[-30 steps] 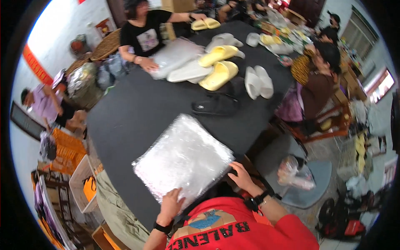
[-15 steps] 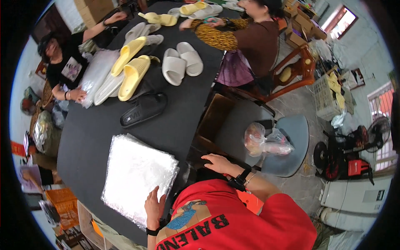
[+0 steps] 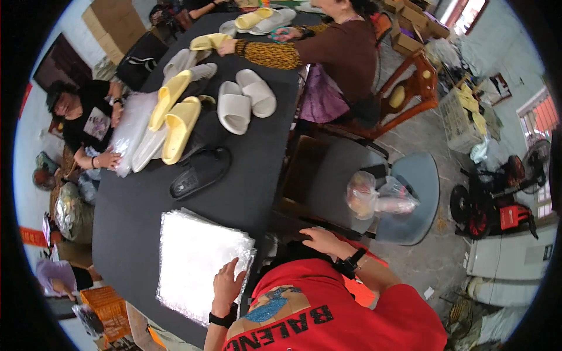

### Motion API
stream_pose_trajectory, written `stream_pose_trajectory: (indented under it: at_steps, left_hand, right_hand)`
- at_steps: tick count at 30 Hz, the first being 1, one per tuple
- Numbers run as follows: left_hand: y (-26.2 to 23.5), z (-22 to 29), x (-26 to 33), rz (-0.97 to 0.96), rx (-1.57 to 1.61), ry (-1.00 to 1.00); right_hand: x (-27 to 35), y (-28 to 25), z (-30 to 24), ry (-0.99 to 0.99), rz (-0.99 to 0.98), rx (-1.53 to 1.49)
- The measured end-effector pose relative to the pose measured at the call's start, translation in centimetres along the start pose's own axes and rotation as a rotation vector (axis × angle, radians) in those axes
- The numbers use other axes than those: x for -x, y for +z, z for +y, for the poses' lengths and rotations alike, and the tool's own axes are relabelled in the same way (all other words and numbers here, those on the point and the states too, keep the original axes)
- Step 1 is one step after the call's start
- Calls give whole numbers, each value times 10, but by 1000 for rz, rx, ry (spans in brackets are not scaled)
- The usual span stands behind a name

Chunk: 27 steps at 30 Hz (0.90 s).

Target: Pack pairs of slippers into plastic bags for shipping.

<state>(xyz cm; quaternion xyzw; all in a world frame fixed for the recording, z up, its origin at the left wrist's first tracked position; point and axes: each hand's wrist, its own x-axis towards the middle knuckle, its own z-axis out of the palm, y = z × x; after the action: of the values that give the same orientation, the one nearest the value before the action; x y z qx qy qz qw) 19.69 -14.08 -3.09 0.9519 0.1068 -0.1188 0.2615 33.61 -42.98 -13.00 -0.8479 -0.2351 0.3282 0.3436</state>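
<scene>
My left hand [image 3: 228, 284] lies on the near right edge of a stack of clear plastic bags [image 3: 196, 257], its fingers spread and nothing gripped. The stack rests flat on the dark table near me. My right hand [image 3: 321, 241] is over by my lap beside the table edge, its fingers loosely stretched, with nothing visible in it. Beyond the bags lies a single black slide slipper [image 3: 201, 174]. Farther off are a pair of pale grey slippers [image 3: 235, 108] and two yellow slippers [image 3: 182, 130], which lie partly over other pale slippers.
At the left a person [image 3: 93, 120] rests a hand on a clear plastic pack [image 3: 131, 137]. Across at the far right edge, another person [image 3: 342, 55] touches a yellow slipper [image 3: 209, 41]. Chairs, one holding a bagged item [image 3: 374, 196], stand to my right. An orange crate [image 3: 105, 310] is at lower left.
The person at the left has drawn a raised, outstretched arm back in. The person at the right now has a hand on a yellow slipper. My hands have barely moved; the view has shifted.
</scene>
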Motion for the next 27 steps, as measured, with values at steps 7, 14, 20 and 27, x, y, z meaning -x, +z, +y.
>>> stream_pose_trajectory:
  at_steps: [7,14,20,27]
  left_hand:
    - [-4,-20,34,79,39,-162]
    - [6,-42,74,121,92,-232]
    - [7,-69,95,307,184,-225]
    - [50,-171,168,1166,747,-720]
  right_hand:
    - [-17,9,-25,-26,-75,57]
    - [-24,32,-47,-97,-99,7]
    - [-21,53,-49,-104,-106,60]
    - [-31,60,-74,-151,-17,25]
